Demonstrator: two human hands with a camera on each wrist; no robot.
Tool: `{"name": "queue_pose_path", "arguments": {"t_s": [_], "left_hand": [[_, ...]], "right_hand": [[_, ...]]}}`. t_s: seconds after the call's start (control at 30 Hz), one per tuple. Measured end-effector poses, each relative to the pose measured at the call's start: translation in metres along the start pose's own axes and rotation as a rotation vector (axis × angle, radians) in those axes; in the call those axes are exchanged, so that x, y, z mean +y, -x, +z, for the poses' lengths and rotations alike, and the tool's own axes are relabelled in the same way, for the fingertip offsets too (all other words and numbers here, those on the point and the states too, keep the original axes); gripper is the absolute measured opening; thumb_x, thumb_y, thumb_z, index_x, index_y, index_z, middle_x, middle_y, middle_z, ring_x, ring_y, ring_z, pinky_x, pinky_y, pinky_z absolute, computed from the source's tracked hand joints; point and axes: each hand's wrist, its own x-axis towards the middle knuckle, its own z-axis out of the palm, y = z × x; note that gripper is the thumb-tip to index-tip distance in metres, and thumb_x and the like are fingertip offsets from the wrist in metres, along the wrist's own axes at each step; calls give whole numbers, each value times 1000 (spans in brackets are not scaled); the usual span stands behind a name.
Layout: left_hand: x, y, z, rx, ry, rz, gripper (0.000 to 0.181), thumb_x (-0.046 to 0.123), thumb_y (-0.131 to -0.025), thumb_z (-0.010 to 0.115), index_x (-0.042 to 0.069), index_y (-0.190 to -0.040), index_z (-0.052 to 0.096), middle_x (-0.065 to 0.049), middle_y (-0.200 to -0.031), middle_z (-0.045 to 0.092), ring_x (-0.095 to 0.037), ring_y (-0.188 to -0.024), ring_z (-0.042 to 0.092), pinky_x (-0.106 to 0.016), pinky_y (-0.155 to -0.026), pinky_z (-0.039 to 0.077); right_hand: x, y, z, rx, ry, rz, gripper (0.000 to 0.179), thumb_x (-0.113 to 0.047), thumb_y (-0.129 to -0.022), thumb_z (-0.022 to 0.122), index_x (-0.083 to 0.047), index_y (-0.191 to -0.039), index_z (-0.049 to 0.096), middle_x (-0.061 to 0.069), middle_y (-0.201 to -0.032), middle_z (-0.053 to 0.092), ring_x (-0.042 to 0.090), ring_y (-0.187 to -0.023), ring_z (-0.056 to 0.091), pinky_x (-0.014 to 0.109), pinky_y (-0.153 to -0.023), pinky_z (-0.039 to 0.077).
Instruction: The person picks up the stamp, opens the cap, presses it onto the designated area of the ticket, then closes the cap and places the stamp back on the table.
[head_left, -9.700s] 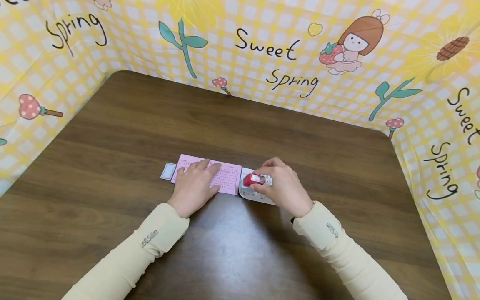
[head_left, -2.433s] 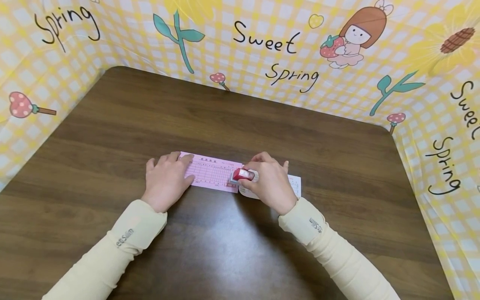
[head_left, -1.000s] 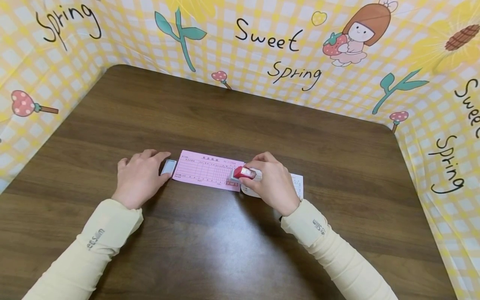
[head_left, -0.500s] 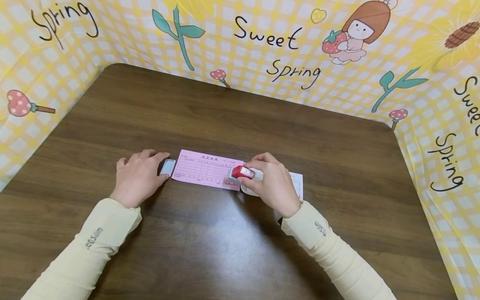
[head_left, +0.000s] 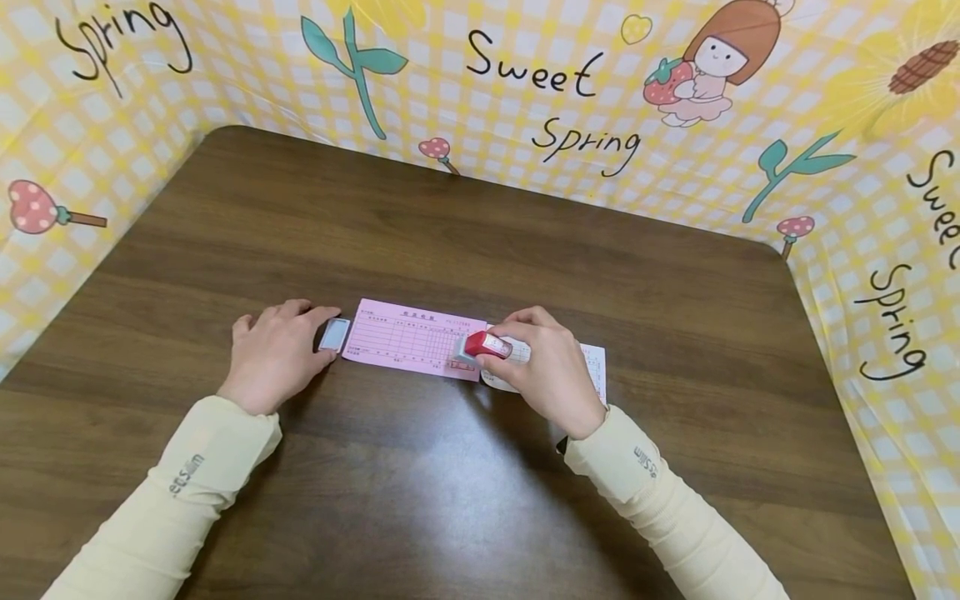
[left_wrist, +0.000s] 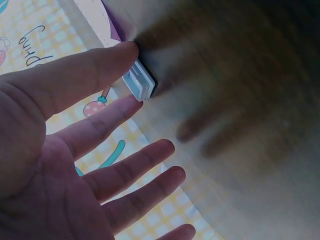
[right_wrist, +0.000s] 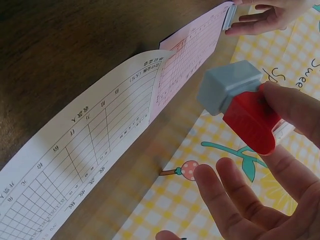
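Note:
My right hand (head_left: 551,367) pinches a stamp (head_left: 487,343) with a red handle and grey-blue base between thumb and fingers. In the right wrist view its base hangs tilted, apart from the paper. Below it lies the right end of a pink receipt slip (head_left: 405,337), a printed form with a red mark (head_left: 463,365) near its lower right corner. At the slip's left edge, my left hand (head_left: 273,350) holds a small pale blue rectangular cap (head_left: 334,336) by its ends, thumb and index fingertips against it. The other left fingers are spread, as the left wrist view shows.
A white form page (right_wrist: 90,135) curls up beside the pink slip and passes partly under my right hand. Brown wooden table (head_left: 375,217) surrounds the papers. A yellow checked cloth (head_left: 420,50) with cartoon prints stands along the table's far and side edges.
My left hand has gone from resting on the pink slip leftward to the cap. My right hand has brought the stamp from over the white page to the slip's right end, where a red mark shows.

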Motion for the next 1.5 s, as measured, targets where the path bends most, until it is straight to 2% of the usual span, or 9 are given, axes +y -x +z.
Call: {"name": "queue_pose_path", "arguments": {"t_s": [0.27,0.6,0.87,1.1,1.33,1.5], "left_hand": [[-2,0,1,4,2,4,54,19,-89,76,4,-138,59,-34,-140,48,-55,-127,45,-74,-99,25],[-5,-1,0,7,6,-6,52,22,-88,78,2,-133,62,-36,-141,47,-55,-129,43,-75,-101,23],[-3,0,-2,77,27,15,49,22,-84,82,0,-125,65,-31,-136,55,-53,-125,48,-76,-103,19],[1,0,-3,146,51,40,47,22,-81,85,1,-119,67,-27,-125,65,-50,-118,55,-80,-105,9],[3,-1,-4,185,73,45,46,19,-79,87,2,-118,67,-26,-110,71,-50,-109,60,-80,-107,3],[6,0,-5,192,75,53,49,18,-77,88,3,-119,67,-25,-110,71,-49,-105,63,-80,-107,3]], "right_hand": [[1,1,1,11,-1,-1,33,-21,-78,90,-6,-106,80,10,-109,68,27,-95,67,39,-78,54],[3,3,0,8,-17,44,34,-22,-79,90,-7,-108,80,8,-110,68,26,-98,67,39,-79,53],[5,5,-2,27,-30,47,31,-23,-79,90,-10,-106,81,7,-111,68,26,-101,67,41,-82,54],[8,6,-2,47,-33,54,30,-24,-80,89,-11,-105,81,7,-111,69,26,-102,67,42,-83,54],[8,8,-4,53,-37,69,32,-24,-79,89,-10,-106,80,8,-112,68,26,-102,66,41,-82,52],[8,8,-4,52,-33,75,32,-24,-80,89,-10,-107,80,7,-112,68,26,-102,66,42,-82,52]]}}
